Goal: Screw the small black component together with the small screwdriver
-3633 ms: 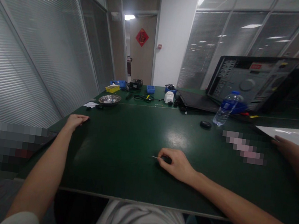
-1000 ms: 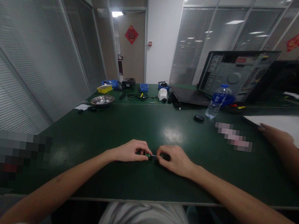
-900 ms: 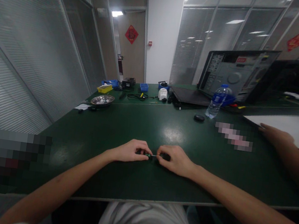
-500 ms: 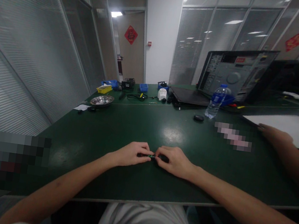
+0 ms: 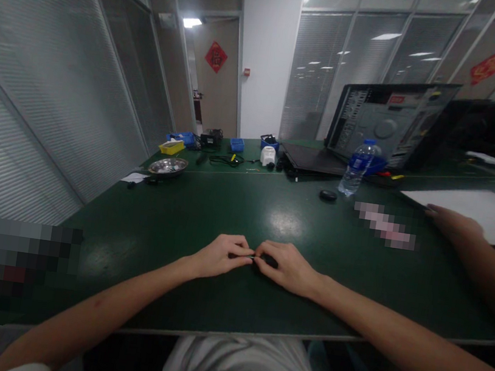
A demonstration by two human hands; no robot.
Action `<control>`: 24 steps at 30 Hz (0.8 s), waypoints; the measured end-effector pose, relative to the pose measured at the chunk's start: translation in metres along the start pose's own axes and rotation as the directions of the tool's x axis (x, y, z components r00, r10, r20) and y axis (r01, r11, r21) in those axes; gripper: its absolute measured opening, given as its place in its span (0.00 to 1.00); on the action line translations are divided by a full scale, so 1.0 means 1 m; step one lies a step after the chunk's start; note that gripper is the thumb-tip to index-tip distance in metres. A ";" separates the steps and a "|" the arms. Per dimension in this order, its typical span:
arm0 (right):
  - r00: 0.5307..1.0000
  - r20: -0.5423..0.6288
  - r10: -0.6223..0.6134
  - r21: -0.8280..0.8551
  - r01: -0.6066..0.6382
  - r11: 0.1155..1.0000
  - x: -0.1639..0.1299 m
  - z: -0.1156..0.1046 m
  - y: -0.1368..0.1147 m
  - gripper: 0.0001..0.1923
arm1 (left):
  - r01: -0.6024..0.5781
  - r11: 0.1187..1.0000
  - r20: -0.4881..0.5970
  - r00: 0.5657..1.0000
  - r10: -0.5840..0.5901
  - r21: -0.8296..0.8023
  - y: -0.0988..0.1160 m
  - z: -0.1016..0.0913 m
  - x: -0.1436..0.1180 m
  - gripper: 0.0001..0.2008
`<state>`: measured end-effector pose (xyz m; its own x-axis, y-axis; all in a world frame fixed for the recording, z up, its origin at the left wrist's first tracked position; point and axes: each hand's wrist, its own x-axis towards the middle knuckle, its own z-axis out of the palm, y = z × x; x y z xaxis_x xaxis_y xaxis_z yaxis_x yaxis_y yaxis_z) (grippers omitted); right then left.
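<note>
Just above the front part of the green table, my left hand and my right hand meet fingertip to fingertip. Both are closed in a pinch on a small thin dark piece. Fingers cover most of it, so its kind cannot be made out. Thumbs lie on the near side and index fingers on the far side.
On the green table stand a water bottle, a black mouse-like object, a metal bowl and an open computer case. At right, another person's hand rests by a white board.
My fingertips have shifted slightly on the small piece. Its green patch, visible before, is now mostly covered. The other person's hand stays in place.
</note>
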<state>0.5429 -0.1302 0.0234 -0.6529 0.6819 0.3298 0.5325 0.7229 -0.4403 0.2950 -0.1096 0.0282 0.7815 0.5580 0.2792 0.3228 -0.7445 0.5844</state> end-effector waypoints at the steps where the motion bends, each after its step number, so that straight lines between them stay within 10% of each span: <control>1: 1.000 -0.003 -0.004 0.013 0.004 1.000 0.000 0.000 -0.001 0.06 | -0.001 1.000 -0.006 1.000 0.001 -0.004 0.000 0.001 0.001 0.15; 24: 1.000 -0.029 0.005 0.026 -0.004 1.000 0.000 0.002 0.006 0.06 | -0.031 0.999 -0.093 0.995 0.035 0.043 0.000 0.000 0.001 0.14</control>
<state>0.5452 -0.1260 0.0189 -0.6344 0.6884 0.3516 0.5211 0.7168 -0.4632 0.2958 -0.1090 0.0281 0.7393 0.5631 0.3693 0.3206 -0.7766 0.5423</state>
